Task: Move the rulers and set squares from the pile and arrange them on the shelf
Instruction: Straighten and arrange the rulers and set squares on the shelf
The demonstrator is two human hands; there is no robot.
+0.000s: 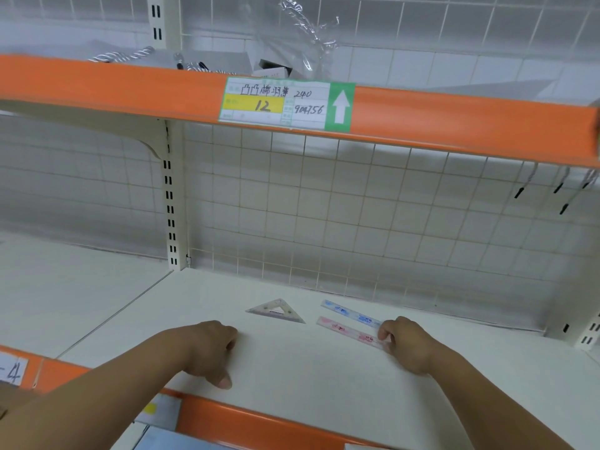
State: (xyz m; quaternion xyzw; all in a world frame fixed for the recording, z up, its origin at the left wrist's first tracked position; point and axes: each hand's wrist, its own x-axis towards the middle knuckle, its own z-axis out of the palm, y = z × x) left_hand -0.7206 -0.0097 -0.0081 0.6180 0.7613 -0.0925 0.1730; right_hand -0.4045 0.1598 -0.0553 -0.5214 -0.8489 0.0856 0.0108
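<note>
Pinched the near end of the pink ruler (pixel 347 331) with the right hand (pixel 409 344), flat on the white shelf (pixel 308 378). Rested the left hand (pixel 211 349), clenched on nothing, near the set square (pixel 276 311). Found the blue ruler (pixel 350 311) just behind the pink, roughly parallel.
</note>
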